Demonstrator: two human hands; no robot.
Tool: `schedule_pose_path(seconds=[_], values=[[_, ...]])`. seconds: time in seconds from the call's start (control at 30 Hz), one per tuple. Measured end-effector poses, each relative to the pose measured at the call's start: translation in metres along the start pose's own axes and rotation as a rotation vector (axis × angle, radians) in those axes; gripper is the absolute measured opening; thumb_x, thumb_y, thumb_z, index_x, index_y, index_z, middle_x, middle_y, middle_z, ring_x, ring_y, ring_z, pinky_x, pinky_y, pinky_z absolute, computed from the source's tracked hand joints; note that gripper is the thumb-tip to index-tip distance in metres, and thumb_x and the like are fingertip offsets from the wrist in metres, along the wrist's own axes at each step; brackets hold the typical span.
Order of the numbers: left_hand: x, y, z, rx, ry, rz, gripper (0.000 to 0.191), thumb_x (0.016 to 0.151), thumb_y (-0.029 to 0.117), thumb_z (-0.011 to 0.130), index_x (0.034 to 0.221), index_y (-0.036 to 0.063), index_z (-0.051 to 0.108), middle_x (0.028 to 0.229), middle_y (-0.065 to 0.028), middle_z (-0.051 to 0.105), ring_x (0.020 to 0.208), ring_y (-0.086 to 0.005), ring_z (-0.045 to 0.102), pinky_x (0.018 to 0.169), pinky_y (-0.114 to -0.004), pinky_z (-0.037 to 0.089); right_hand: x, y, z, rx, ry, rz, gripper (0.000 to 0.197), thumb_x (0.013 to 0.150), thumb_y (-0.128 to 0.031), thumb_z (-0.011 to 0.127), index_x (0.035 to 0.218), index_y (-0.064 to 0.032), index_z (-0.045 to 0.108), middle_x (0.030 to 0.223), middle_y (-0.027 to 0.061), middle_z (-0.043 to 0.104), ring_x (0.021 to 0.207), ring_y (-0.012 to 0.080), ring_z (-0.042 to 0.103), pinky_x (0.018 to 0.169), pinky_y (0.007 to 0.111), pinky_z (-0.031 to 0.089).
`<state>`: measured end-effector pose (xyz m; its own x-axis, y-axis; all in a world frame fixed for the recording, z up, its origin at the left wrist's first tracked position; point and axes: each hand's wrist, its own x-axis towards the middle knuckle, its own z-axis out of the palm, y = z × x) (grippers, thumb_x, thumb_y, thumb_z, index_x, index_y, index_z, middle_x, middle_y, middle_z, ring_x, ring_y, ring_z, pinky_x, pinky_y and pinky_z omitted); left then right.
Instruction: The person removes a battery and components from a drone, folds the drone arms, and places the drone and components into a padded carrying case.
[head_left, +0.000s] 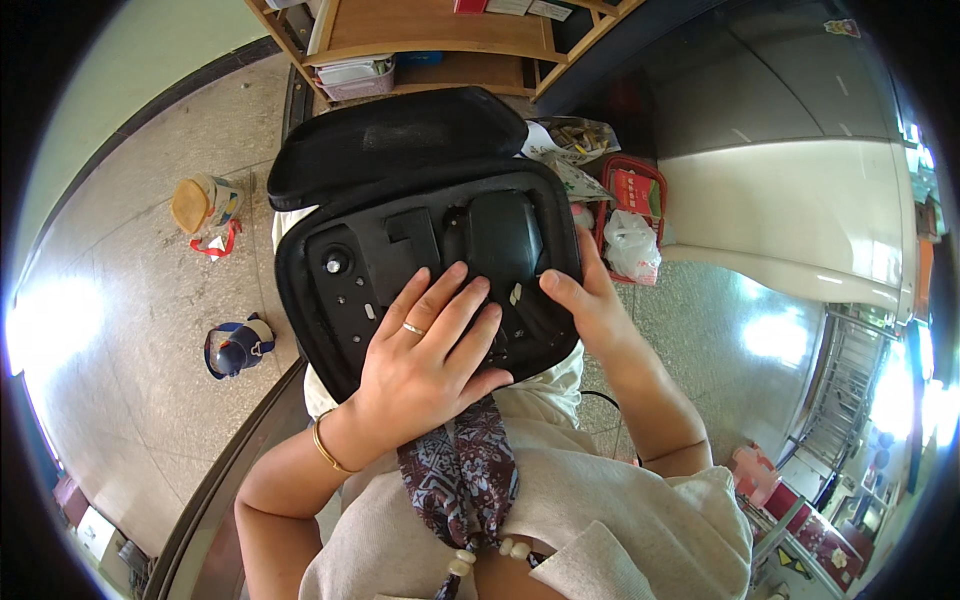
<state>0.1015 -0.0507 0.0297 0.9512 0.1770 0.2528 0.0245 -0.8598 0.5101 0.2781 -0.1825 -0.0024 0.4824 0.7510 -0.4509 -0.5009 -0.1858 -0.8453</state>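
A black hard-shell case (562, 196) lies open across my lap, its lid (442, 120) folded away from me. In its right part sits a dark, rounded device (504, 225) that looks like a folded drone. On the left side a black remote controller (341, 300) shows a joystick and small buttons. My left hand (431, 345) rests palm down over the lower middle of the contents, fingers slightly spread, hiding what is under it. My right hand (592, 300) grips the case's right rim, thumb on the inner edge and fingers outside.
Ahead stands a wooden shelf (442, 34). A red basket (661, 180) with a plastic bag (634, 244) is right of the case, beside a light cabinet (780, 202). On the left floor are a lidded tub (206, 202) and a dark blue bottle (238, 349).
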Motion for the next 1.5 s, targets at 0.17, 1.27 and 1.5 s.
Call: schedule_pose_path(seconds=[0.17,1.27,1.5], values=[[0.014,-0.004,-0.010,0.047,-0.033,0.015,0.068,0.071,0.048,0.068,0.115,-0.0039,0.059,0.132,-0.0181,0.050,0.126,-0.0336,0.044,0.104,-0.045,0.036,0.027,-0.022,0.007,-0.345,-0.043,-0.201,0.081,0.077,-0.011,0.075,0.139,0.0043,0.025,0.130,0.0160,0.046,0.119,0.0211,0.045,0.102,0.034,0.036],[0.006,-0.052,-0.034,0.086,-0.149,0.199,0.044,0.062,0.047,0.068,0.091,0.0149,0.059,0.110,-0.0029,0.057,0.120,-0.0246,0.048,0.108,-0.051,0.030,0.031,-0.039,0.035,-1.483,-0.445,-1.112,0.025,0.063,-0.029,0.073,0.079,-0.0160,0.059,0.100,-0.0010,0.057,0.114,0.0210,0.050,0.103,0.054,0.029],[0.005,-0.052,-0.034,0.084,-0.192,0.189,0.044,0.060,0.047,0.069,0.091,0.0165,0.061,0.109,-0.0014,0.057,0.119,-0.0256,0.047,0.108,-0.052,0.030,0.029,-0.031,0.039,-1.509,-0.337,-1.144,0.021,0.063,-0.027,0.072,0.077,-0.0163,0.060,0.100,-0.0028,0.057,0.113,0.0184,0.050,0.102,0.054,0.030]])
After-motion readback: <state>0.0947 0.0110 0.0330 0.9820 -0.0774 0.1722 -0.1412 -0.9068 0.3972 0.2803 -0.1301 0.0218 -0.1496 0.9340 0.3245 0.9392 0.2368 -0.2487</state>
